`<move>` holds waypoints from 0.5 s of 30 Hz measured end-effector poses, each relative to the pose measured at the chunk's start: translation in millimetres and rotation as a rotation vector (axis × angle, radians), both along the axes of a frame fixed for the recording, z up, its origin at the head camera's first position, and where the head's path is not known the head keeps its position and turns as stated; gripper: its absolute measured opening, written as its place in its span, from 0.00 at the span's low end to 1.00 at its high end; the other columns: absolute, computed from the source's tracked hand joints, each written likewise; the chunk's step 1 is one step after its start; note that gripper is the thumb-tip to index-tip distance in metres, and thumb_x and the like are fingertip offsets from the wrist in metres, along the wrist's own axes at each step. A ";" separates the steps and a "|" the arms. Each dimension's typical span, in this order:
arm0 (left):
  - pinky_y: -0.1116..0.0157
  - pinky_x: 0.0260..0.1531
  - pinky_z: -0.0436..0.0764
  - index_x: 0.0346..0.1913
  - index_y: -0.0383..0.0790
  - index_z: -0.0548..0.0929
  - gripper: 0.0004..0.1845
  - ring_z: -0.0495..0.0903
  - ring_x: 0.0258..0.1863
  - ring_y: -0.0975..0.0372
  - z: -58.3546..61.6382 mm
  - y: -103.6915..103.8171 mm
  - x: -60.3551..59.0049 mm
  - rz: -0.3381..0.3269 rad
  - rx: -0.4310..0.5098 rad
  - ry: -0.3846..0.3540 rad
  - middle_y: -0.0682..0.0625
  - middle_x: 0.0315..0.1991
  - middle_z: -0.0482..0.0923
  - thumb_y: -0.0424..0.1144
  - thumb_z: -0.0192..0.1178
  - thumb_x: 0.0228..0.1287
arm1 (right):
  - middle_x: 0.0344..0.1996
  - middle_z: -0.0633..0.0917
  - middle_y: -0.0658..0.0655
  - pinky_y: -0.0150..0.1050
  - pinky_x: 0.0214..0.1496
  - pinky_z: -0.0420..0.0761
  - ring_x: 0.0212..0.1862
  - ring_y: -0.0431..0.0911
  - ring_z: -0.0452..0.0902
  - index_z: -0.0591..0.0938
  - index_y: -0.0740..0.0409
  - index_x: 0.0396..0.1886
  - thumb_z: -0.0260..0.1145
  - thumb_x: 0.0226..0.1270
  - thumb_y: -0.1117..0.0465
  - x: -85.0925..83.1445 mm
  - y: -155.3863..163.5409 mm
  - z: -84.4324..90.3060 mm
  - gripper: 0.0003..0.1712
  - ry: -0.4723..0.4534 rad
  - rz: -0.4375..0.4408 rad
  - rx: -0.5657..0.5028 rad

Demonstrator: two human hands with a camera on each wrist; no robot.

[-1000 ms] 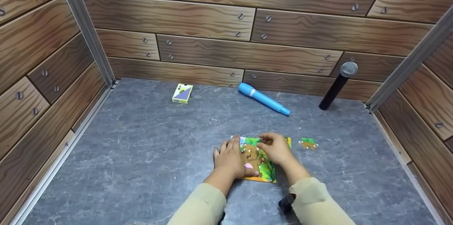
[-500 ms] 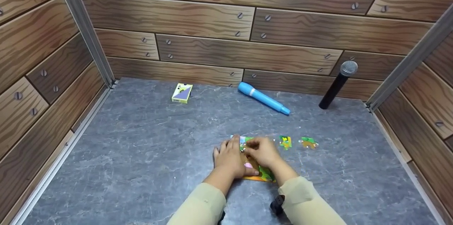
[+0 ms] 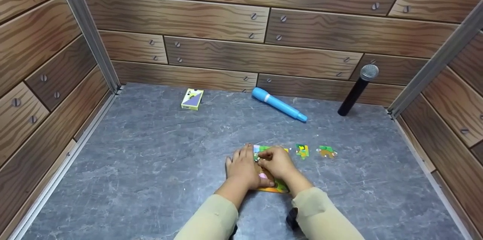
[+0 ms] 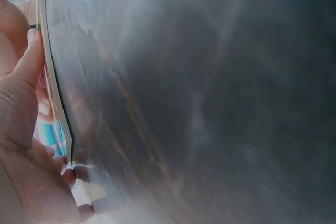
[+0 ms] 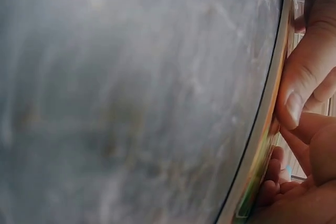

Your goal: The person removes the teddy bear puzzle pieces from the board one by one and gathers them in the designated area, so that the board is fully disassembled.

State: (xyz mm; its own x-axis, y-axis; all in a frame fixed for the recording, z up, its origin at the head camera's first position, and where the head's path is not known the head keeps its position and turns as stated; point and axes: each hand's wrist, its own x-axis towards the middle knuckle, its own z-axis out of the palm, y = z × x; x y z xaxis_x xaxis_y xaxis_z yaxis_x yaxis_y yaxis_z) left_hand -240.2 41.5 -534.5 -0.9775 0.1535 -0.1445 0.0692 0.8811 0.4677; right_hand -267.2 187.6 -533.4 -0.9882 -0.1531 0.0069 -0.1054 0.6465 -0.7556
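Grey marbled tabletop [image 3: 151, 164] carries a colourful puzzle board [image 3: 277, 186] near its front middle. The left hand [image 3: 242, 168] lies flat on the board's left part, fingers straight, thumb along the near edge; its grip encloses nothing. The right hand [image 3: 277, 161] rests on the board's upper part, fingers curled at the top edge; they appear to pinch a puzzle piece there, though the piece itself is hidden, so the grip cannot be told for certain. Two loose puzzle pieces [image 3: 302, 151] [image 3: 326, 151] lie just right of the board, apart from each other. Further back lie a card box [image 3: 191, 99], a blue torch [image 3: 278, 104] and a black microphone [image 3: 355, 90] leaning on the wall.

Risk assessment: lifting a piece at an angle could lever up neighbouring pieces. Uneven pressure from the left hand could let the board slide on the smooth surface. A wrist sweep could scatter the loose pieces.
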 end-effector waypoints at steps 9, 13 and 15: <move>0.38 0.71 0.61 0.81 0.41 0.65 0.62 0.66 0.74 0.46 -1.7 -10.4 -8.0 0.016 0.091 0.054 0.44 0.77 0.69 0.66 0.80 0.47 | 0.38 0.86 0.57 0.44 0.46 0.84 0.41 0.47 0.80 0.91 0.65 0.44 0.76 0.62 0.72 -1.0 -0.4 -3.2 0.10 -0.007 0.009 -0.041; 0.39 0.68 0.63 0.77 0.41 0.69 0.59 0.69 0.71 0.45 -3.7 -13.2 -13.5 0.024 0.118 0.091 0.44 0.73 0.73 0.60 0.85 0.43 | 0.38 0.86 0.57 0.46 0.49 0.82 0.42 0.49 0.80 0.91 0.65 0.41 0.77 0.60 0.72 -0.7 0.2 -2.8 0.10 0.021 -0.003 -0.029; 0.39 0.69 0.63 0.77 0.41 0.69 0.60 0.69 0.71 0.45 -4.1 -13.0 -14.5 0.028 0.126 0.092 0.44 0.73 0.74 0.60 0.86 0.42 | 0.37 0.86 0.57 0.46 0.49 0.82 0.42 0.49 0.80 0.91 0.64 0.41 0.78 0.59 0.72 -0.6 0.3 -2.9 0.09 0.022 -0.009 -0.031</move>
State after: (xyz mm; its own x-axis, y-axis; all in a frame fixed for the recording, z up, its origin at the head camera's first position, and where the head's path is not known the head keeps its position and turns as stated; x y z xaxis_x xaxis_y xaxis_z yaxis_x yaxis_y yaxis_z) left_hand -254.6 28.4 -538.6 -0.9898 0.1377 -0.0355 0.0934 0.8182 0.5674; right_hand -267.8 187.9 -536.3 -0.9891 -0.1436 0.0329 -0.1162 0.6236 -0.7730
